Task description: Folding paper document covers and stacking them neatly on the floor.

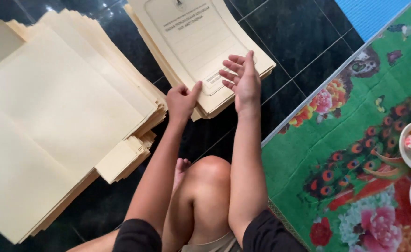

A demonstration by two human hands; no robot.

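Our left hand (181, 100) curls loosely at the near edge of the printed folder stack (201, 44), gripping nothing we can see, while our right hand (243, 80) hovers above it, fingers spread. Left of that stack, a far larger pile of blank folders (61, 116) suggests most work lies there.

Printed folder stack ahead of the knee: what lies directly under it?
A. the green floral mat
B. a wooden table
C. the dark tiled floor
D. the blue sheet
C: the printed folder stack lies on the dark tiled floor, with the green floral mat off to its right.
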